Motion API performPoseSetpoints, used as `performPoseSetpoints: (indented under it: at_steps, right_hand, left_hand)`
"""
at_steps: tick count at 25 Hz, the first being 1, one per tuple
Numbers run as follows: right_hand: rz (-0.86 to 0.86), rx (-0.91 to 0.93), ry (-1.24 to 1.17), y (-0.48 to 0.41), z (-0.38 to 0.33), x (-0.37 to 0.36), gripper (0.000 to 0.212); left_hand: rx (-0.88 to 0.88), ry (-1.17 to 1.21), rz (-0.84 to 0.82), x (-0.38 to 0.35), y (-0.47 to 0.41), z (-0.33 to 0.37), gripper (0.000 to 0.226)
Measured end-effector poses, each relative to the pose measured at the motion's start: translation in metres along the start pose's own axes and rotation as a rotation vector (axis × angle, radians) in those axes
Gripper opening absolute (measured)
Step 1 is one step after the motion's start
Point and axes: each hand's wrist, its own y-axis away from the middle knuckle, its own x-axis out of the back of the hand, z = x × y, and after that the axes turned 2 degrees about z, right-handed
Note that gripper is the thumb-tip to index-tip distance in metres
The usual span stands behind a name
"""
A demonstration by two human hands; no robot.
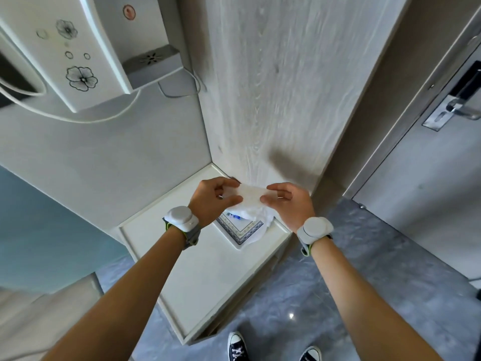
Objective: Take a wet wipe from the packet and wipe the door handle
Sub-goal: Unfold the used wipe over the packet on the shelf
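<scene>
A white wet wipe [250, 195] is stretched between my two hands above the small white cabinet top [203, 269]. My left hand [212, 198] pinches its left end and my right hand [289, 201] pinches its right end. Just under the wipe lies the packet [243, 229], white with a blue patterned border, with crumpled white material at its opening. The silver door handle [462, 109] sits on a metal lock plate on the grey door at the far right, well away from both hands.
A wood-grain panel [273, 87] rises right behind the cabinet. A white flower-printed appliance [78, 53] and a grey box with a cable hang on the wall at upper left. Grey marble floor [364, 282] and my two sneakers lie below.
</scene>
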Motion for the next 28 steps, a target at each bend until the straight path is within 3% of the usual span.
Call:
performPoseSetpoints:
  at_steps: [7,11,16,19,23,25,28]
  right_hand:
    - [0.022,0.028,0.169,-0.007,0.014,-0.041,0.016]
    - [0.009,-0.079,0.198,-0.022,0.031,-0.051,0.02]
    - [0.022,-0.153,0.144,-0.043,0.053,-0.066,0.019]
    - [0.068,-0.19,0.098,-0.054,0.067,-0.077,0.019]
    - [0.071,-0.209,0.029,-0.064,0.084,-0.09,0.041]
    - [0.066,-0.181,0.01,-0.067,0.091,-0.095,0.051]
    - [0.054,-0.119,0.053,-0.076,0.108,-0.105,0.039]
  left_hand:
    - [0.004,-0.177,0.102,0.012,-0.018,-0.043,0.008]
    - [0.036,-0.115,0.086,0.009,-0.036,-0.063,0.018]
    - [0.123,-0.057,-0.066,0.003,-0.062,-0.086,0.032]
    - [0.183,0.03,-0.042,-0.006,-0.081,-0.103,0.032]
    - [0.246,0.039,0.012,-0.014,-0.106,-0.121,0.04]
    - [0.215,-0.021,0.001,-0.018,-0.116,-0.129,0.03]
    - [0.159,-0.093,-0.041,-0.022,-0.135,-0.143,0.009]
